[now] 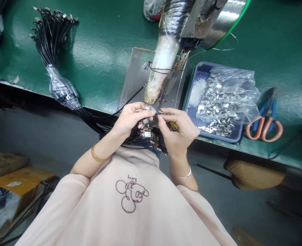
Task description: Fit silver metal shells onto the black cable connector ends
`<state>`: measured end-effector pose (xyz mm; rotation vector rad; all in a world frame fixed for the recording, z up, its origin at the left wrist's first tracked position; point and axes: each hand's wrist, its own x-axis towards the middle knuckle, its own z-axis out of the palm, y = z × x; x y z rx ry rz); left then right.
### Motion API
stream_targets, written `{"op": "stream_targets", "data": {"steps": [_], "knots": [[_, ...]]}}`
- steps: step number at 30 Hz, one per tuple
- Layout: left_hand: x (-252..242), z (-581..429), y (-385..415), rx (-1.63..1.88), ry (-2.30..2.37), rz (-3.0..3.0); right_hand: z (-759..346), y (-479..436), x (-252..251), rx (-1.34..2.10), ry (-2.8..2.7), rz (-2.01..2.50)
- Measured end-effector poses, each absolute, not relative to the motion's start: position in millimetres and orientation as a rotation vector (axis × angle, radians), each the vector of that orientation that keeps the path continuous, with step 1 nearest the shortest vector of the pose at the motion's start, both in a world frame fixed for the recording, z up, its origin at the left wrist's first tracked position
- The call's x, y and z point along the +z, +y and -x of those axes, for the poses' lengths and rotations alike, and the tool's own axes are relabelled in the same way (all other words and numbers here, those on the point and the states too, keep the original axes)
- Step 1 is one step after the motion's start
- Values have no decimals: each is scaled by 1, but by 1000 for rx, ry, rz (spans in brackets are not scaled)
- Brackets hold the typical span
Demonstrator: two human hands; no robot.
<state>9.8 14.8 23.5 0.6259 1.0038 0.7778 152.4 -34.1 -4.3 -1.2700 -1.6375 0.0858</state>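
At the bench edge, my left hand (130, 119) pinches a small pale, shiny piece (151, 108) whose kind I cannot make out. The fingertips of my right hand (178, 126) are pressed together at that piece's right end; what they hold is hidden. Just above the fingers is the scorched tip of a white, film-wrapped tool (156, 82), like a soldering iron, fixed over a grey metal plate (131, 78). Below my hands lies a bundle of black cables (132, 141) with metal USB-type connectors (147, 134) at their ends.
A blue tray (192, 118) of small metal shells, some in a clear bag (227, 89), stands at right. Beyond it lie orange-handled scissors (262, 128). A solder wire spool (225, 24) hangs above. Another wrapped cable bundle (54, 37) lies on the green bench (96, 41) at left.
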Motion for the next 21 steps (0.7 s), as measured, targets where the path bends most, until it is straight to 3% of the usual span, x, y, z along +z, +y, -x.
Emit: {"op": "stream_targets", "data": {"steps": [21], "knots": [[18,-10,10,779,1003,-575,-156,-37,-6,89,-1673,1255]]}}
